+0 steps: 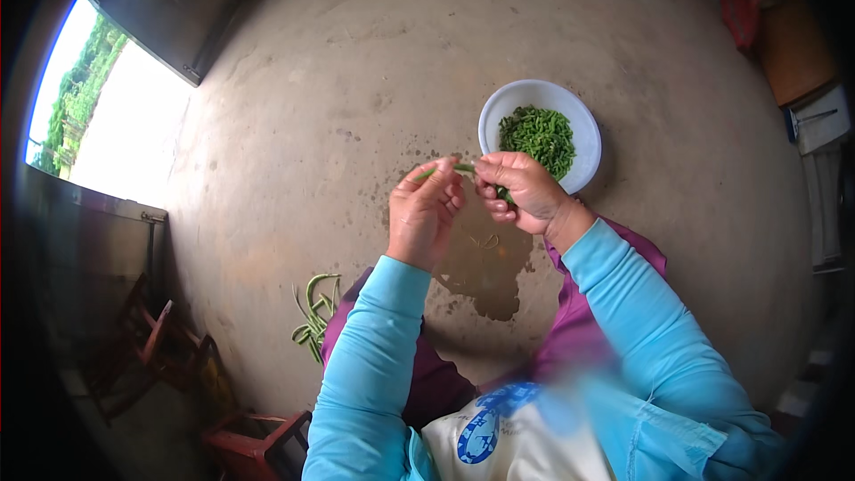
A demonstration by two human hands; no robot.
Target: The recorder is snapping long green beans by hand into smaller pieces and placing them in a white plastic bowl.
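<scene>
A green bean [462, 167] spans the gap between my two hands. My left hand [427, 210] pinches it between thumb and fingers, with one end showing past the fingertips. Thumb and forefinger of my right hand [524, 194] grip the other end, while its remaining fingers curl over more green pieces in the palm. Just beyond the right hand, a white plastic basin [588, 140] stands on the floor, holding a heap of short cut green bean pieces [541, 137]. Long whole beans [314, 321] lie on the floor beside my left leg.
Between my legs is a wet patch [484, 280] on the concrete floor [300, 147], with thin strings on it. Red wooden stools [257, 441] stand at the lower left. An open doorway [120, 107] is at the left; a cardboard box [795, 47] is at the right edge.
</scene>
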